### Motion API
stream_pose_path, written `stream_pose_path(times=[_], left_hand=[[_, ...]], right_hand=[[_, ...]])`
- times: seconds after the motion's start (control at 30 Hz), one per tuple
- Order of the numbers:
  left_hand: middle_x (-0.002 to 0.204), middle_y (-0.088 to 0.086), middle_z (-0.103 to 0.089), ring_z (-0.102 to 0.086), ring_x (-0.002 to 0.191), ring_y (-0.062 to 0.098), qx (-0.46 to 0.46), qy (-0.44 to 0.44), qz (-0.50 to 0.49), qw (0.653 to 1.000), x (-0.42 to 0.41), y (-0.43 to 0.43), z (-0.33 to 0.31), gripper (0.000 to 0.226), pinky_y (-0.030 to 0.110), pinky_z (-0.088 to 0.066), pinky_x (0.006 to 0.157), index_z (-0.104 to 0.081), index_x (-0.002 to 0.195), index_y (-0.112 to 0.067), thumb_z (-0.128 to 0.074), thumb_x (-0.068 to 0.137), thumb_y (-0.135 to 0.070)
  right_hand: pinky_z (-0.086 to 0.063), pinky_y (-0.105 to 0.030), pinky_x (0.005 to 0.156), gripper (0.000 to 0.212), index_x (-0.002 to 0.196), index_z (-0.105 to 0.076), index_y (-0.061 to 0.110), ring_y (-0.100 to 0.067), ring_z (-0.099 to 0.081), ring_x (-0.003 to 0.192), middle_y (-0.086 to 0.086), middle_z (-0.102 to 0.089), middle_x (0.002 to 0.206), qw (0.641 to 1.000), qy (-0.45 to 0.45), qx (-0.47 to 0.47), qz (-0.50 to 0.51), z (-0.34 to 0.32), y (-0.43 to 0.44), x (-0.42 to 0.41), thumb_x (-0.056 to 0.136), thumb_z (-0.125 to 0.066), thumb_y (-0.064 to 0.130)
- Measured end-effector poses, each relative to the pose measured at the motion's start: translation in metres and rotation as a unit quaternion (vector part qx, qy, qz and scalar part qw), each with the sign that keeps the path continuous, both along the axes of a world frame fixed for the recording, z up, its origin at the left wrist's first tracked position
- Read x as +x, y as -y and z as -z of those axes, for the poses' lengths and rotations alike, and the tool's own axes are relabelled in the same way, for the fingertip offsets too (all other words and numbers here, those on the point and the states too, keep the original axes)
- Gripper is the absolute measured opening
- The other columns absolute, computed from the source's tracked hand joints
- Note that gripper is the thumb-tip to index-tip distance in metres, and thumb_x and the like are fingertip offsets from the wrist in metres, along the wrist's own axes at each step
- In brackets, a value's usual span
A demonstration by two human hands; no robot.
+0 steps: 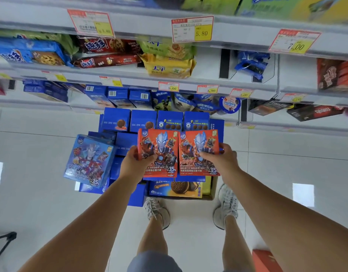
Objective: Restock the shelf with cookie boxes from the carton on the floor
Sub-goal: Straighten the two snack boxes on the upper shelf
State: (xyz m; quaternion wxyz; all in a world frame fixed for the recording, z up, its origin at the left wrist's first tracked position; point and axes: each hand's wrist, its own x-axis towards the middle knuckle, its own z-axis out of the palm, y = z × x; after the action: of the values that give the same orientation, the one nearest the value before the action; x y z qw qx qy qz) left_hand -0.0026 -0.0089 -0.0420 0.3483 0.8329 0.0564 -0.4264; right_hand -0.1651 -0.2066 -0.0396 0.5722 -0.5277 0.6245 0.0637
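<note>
Over the carton (213, 188), I'm pinching two red cookie boxes (159, 148) by their outer edges, left hand (136, 163) and right hand (221, 157); seemingly light, stiff.

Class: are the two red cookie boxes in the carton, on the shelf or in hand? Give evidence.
In hand: left hand grips the left red box, right hand the right red box, above the carton.

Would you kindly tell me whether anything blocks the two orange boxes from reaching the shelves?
Nothing visible does: the left hand and right hand hold the orange boxes in open air above the carton, with the shelves directly ahead.
</note>
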Motion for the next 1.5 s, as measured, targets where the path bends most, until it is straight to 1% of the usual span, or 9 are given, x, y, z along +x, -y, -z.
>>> stream_pose_path(times=[0.13, 0.37, 0.47, 0.67, 0.87, 1.03, 1.13, 1.33, 1.5], left_hand=[[0.090, -0.001, -0.063, -0.061, 0.074, 0.014, -0.026, 0.005, -0.009, 1.000, 0.005, 0.009, -0.040, 0.044, 0.025, -0.043, 0.056, -0.055, 0.113, -0.014, -0.080, 0.081, -0.028], [0.093, 0.001, -0.074, -0.071, 0.094, 0.027, -0.143, -0.045, 0.033, 0.988, 0.015, 0.035, -0.167, 0.024, 0.042, -0.056, 0.080, -0.067, 0.097, -0.023, -0.082, 0.078, -0.020], [0.100, -0.005, -0.076, -0.070, 0.098, 0.020, -0.184, -0.040, 0.084, 0.979, 0.010, 0.060, -0.236, 0.045, 0.043, -0.052, 0.090, -0.068, 0.106, -0.028, -0.088, 0.067, -0.036], [0.093, -0.004, -0.077, -0.072, 0.091, 0.022, -0.278, 0.034, 0.159, 0.947, -0.020, 0.136, -0.367, 0.026, 0.032, -0.056, 0.075, -0.070, 0.099, -0.030, -0.082, 0.077, -0.023], [0.100, -0.006, -0.077, -0.073, 0.091, 0.012, -0.391, 0.082, 0.165, 0.901, -0.077, 0.227, -0.463, 0.036, 0.019, -0.055, 0.071, -0.066, 0.110, -0.023, -0.078, 0.079, -0.009], [0.102, -0.003, -0.077, -0.074, 0.092, 0.014, -0.434, 0.126, 0.111, 0.885, -0.111, 0.298, -0.487, 0.037, 0.020, -0.058, 0.068, -0.063, 0.116, -0.020, -0.074, 0.083, -0.005], [0.103, 0.000, -0.077, -0.074, 0.093, 0.019, -0.433, 0.139, 0.060, 0.888, -0.113, 0.325, -0.485, 0.041, 0.029, -0.061, 0.073, -0.062, 0.119, -0.018, -0.075, 0.082, -0.005], [0.105, 0.001, -0.076, -0.074, 0.094, 0.022, -0.421, 0.150, 0.010, 0.894, -0.099, 0.342, -0.471, 0.042, 0.029, -0.059, 0.074, -0.061, 0.122, -0.016, -0.073, 0.083, -0.006], [0.105, 0.003, -0.076, -0.074, 0.094, 0.023, -0.441, 0.154, 0.021, 0.884, -0.088, 0.359, -0.469, 0.041, 0.034, -0.059, 0.075, -0.060, 0.123, -0.015, -0.071, 0.085, -0.007]], right_hand=[[-0.049, -0.026, 0.060, 0.054, 0.118, -0.051, 0.020, -0.017, -0.067, 0.085, 0.001, -0.065, 0.104, 0.999, 0.041, 0.022, 0.008, -0.043, 0.004, 0.001, 0.075, -0.081, 0.030], [-0.052, -0.021, 0.058, 0.039, 0.110, -0.060, 0.020, -0.013, -0.071, 0.081, 0.002, -0.070, 0.098, 0.985, 0.152, -0.023, 0.082, -0.186, 0.029, -0.025, 0.076, -0.080, 0.021], [-0.054, -0.026, 0.065, 0.037, 0.110, -0.061, 0.024, -0.011, -0.071, 0.082, 0.002, -0.070, 0.100, 0.969, 0.203, -0.077, 0.118, -0.253, 0.043, -0.045, 0.078, -0.078, 0.017], [-0.058, -0.037, 0.076, 0.054, 0.123, -0.058, 0.027, -0.016, -0.070, 0.094, 0.000, -0.071, 0.107, 0.929, 0.275, -0.200, 0.143, -0.373, 0.095, -0.098, 0.075, -0.081, 0.019], [-0.055, -0.036, 0.081, 0.061, 0.121, -0.060, 0.034, -0.017, -0.068, 0.101, 0.002, -0.069, 0.112, 0.891, 0.313, -0.304, 0.129, -0.458, 0.199, -0.158, 0.065, -0.086, 0.036], [-0.052, -0.017, 0.061, 0.041, 0.113, -0.061, 0.022, -0.002, -0.070, 0.076, 0.000, -0.070, 0.102, 0.868, 0.341, -0.344, 0.109, -0.493, 0.303, -0.161, 0.076, -0.079, 0.026], [-0.049, -0.010, 0.060, 0.041, 0.112, -0.061, 0.015, -0.006, -0.067, 0.081, 0.003, -0.069, 0.097, 0.862, 0.337, -0.372, 0.068, -0.500, 0.350, -0.140, 0.077, -0.078, 0.030], [-0.051, -0.044, 0.094, 0.052, 0.114, -0.053, 0.019, -0.021, -0.065, 0.102, -0.002, -0.067, 0.112, 0.854, 0.329, -0.403, -0.007, -0.485, 0.404, -0.094, 0.072, -0.083, 0.029], [-0.051, -0.025, 0.082, 0.057, 0.125, -0.046, 0.014, -0.015, -0.060, 0.097, -0.005, -0.063, 0.114, 0.852, 0.315, -0.415, -0.048, -0.464, 0.421, -0.078, 0.078, -0.078, 0.013]])
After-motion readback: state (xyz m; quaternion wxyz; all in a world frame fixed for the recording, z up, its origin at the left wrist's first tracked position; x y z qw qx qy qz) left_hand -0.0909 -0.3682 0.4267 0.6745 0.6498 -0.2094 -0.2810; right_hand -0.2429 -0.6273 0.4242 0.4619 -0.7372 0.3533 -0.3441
